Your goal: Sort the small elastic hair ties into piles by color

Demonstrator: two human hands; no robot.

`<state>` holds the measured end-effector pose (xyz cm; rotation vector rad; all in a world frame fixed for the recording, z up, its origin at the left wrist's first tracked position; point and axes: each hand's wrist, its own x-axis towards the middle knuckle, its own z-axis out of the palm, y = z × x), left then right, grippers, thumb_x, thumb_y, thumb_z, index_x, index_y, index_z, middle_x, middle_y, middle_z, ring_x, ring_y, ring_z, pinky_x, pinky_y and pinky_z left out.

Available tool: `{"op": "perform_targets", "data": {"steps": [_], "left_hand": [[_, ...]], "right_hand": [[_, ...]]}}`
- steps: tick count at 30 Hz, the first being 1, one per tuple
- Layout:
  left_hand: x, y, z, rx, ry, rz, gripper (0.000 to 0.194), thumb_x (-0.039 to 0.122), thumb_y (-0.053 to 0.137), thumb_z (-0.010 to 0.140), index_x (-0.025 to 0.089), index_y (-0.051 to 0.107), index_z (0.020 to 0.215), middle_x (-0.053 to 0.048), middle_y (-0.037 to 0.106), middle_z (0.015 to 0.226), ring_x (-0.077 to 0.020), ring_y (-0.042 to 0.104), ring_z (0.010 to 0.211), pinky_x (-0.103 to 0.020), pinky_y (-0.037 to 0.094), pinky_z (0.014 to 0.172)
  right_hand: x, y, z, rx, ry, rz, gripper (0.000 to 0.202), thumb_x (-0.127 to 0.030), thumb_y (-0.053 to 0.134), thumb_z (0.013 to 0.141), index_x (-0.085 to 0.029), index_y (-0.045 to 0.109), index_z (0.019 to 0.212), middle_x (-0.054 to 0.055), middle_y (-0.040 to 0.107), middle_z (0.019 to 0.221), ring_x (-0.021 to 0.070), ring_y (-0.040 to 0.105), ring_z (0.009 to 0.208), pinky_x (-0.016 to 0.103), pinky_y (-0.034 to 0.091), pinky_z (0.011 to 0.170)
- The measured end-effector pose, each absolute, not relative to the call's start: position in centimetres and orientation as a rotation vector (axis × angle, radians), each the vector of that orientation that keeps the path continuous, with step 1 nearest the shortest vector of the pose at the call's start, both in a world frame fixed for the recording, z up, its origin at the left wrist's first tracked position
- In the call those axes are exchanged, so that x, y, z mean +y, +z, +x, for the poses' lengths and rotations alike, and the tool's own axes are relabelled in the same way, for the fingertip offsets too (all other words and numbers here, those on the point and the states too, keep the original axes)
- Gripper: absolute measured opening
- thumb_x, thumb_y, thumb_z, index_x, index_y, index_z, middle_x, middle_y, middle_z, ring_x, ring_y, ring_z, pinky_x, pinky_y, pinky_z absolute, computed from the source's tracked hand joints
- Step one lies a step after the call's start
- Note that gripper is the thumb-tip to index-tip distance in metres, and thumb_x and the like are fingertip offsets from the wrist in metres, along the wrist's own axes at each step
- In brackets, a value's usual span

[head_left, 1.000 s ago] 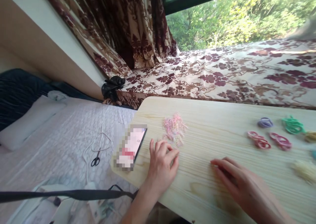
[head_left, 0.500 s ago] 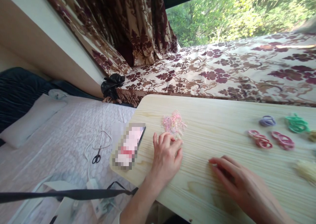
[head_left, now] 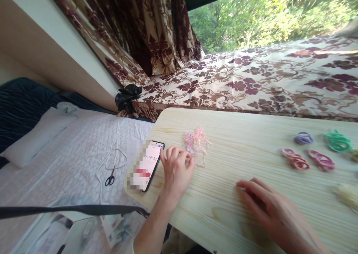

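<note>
The left hand (head_left: 176,170) is held at centre-left of the frame, palm down, with fingers loosely curled and partly spread beside the near edge of the pile of small pastel bands (head_left: 195,140); whether a band is pinched cannot be told. The right hand (head_left: 261,201), at lower right, is rested on the table (head_left: 237,134) with thumb and forefinger brought narrowly together; whether anything is gripped at their tips is likewise unclear.

Judged from this pose, small bands are being sorted or picked by the left hand. For a single band to be lifted, a fine fingertip pinch would be called for, with neighbouring strands left undisturbed.

Beyond the left hand, a phone (head_left: 149,164) is laid close by. Purple bands (head_left: 303,139), green bands (head_left: 339,146), red bands (head_left: 298,163) and pink bands (head_left: 321,160) are grouped at right.
</note>
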<state>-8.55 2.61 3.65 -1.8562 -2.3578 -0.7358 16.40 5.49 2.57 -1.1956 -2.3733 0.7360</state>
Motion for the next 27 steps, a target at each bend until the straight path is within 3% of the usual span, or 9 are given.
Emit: {"op": "perform_targets", "data": {"steps": [27], "left_hand": [[3.50,4.11,-8.74,-2.498,-0.530,-1.852,0.010,0.017,0.063,0.083,0.021,0.061,0.075,-0.001,0.067,0.085,-0.0234,0.057,0.099,-0.056,0.025,0.110]], "right_hand": [[5.45,2.38,16.52,-2.414,0.773,-1.233,0.027,-0.041,0.045,0.095,-0.028,0.068,0.100,0.002,0.070,0.090,0.0149,0.070,0.073,0.024,0.053,0.059]]}}
